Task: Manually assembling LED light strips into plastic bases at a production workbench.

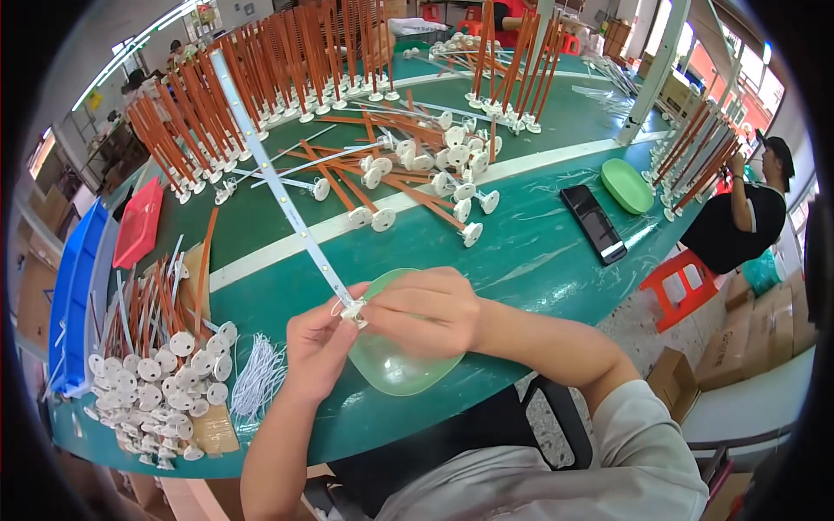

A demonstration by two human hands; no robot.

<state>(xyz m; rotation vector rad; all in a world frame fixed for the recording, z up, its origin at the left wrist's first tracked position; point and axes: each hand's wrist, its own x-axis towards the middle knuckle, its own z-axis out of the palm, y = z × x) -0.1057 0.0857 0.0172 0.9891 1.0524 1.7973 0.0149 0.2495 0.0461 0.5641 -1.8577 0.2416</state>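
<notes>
Both my hands meet at the lower end of an LED light strip (282,193), a long pale bar with small yellow dots. It slants up and away to the left. My left hand (314,347) is closed on the strip's white end cap (354,311). The fingers of my right hand (426,313) pinch at that same end, with a thin white wire loop beside them. What exactly the right fingertips grip is hidden. Below my right hand sits a light green oval tray (391,375), partly covered by the hand.
Left of me lie a heap of strips with white round bases (165,373), a bundle of white wires (258,379), a blue bin (76,295) and a red tray (137,224). Ahead are loose strips (408,165) and upright rows (287,65). A phone (593,223) and a co-worker (747,200) are right.
</notes>
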